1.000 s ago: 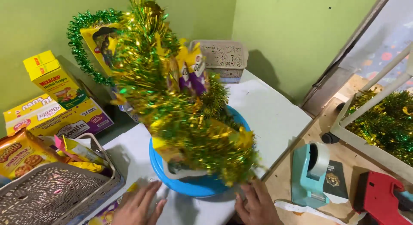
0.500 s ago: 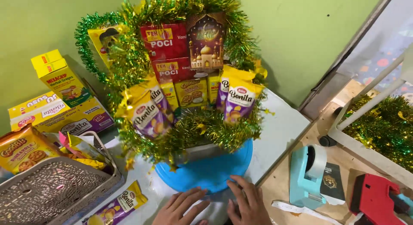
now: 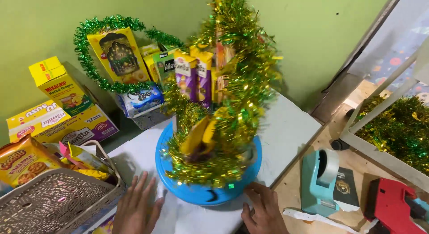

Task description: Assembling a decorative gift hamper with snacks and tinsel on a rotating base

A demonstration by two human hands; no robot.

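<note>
The tinsel-wrapped snack hamper [image 3: 219,104] stands on a round blue turntable [image 3: 201,193] near the front of the white counter [image 3: 290,131], and its packets and green-gold garland look smeared, so it seems to be spinning. It appears edge-on, with purple and yellow snack packets [image 3: 194,77] facing left. The left hand [image 3: 136,209] lies flat and spread on the counter just left of the turntable, grasping nothing; whether its fingertips touch the blue rim cannot be told. The right hand [image 3: 263,209] rests at the front right of the rim, fingers loosely curled against its edge, gripping nothing. The step in hand looks like turning the hamper to check it from every side. The next move likely calls for steadying the rim with both hands to stop the display at a chosen face, gently enough that the tall, top-heavy stack does not sway. A second tinsel-framed display [image 3: 118,55] stands behind on the left, boxed snacks [image 3: 62,88] lean against the green wall, a woven basket [image 3: 53,200] sits at the lower left, and a teal tape dispenser [image 3: 319,180] sits at right beside a red tool [image 3: 393,205].
</note>
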